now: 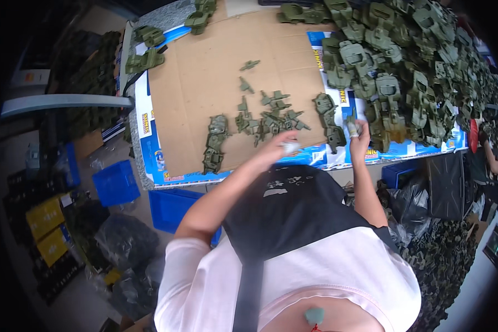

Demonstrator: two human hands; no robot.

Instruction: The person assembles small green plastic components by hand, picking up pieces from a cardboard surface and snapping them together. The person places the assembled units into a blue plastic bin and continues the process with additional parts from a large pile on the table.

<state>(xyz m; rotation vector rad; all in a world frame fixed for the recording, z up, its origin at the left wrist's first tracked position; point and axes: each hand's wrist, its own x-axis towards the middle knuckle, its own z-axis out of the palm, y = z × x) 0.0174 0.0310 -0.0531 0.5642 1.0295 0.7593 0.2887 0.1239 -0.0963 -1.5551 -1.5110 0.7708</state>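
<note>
Black cloth is forming the apron [299, 213] nearest the camera. Beyond it, the left hand [280, 149] is hovering over the near side of the cardboard [193, 72], blurred, white showing at its fingertips; whether it is gripping anything I cannot tell. Farther right, the right hand [359, 139] is pinching a small piece [351, 118] upright in its fingertips, just beside the right toy [329, 122]. The left toy [214, 144] is lying well apart from it, and between them many small parts [274, 119] are lying loose, two straying farther off.

The work is looking part-way along: one piece is being handled, while the loose parts are waiting unattached. A big green heap [393, 66] is filling the right side; which of its toys are complete I cannot tell.

Blue-and-white printed sheets are showing around the cardboard, covering the desk [141, 180]. On the floor, blue bins [116, 182] and dark bags [126, 238] are standing to the left, with yellow boxes [47, 216] farther left. More toys [149, 36] are resting at the far left corner, and another person [489, 157] is appearing at the far right.
</note>
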